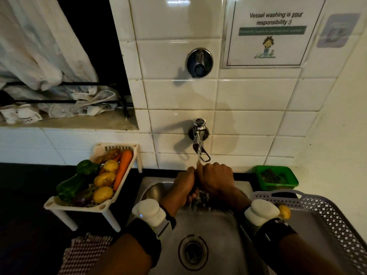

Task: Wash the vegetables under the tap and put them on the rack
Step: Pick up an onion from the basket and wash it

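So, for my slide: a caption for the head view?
Both hands rub a vegetable under the running tap over the sink.

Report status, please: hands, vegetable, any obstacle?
Left hand and right hand gripping something dark under running tap. Vegetable mostly hidden. Nothing blocking the rack.

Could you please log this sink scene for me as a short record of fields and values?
tap: running
left hand: under the stream, gripping a dark item
right hand: beside it, on the same item
item: mostly hidden, kind unclear
rack: left of sink, holds carrot, potatoes, green peppers
basket: right of sink, one yellow vegetable inside
sink: wet, drain open
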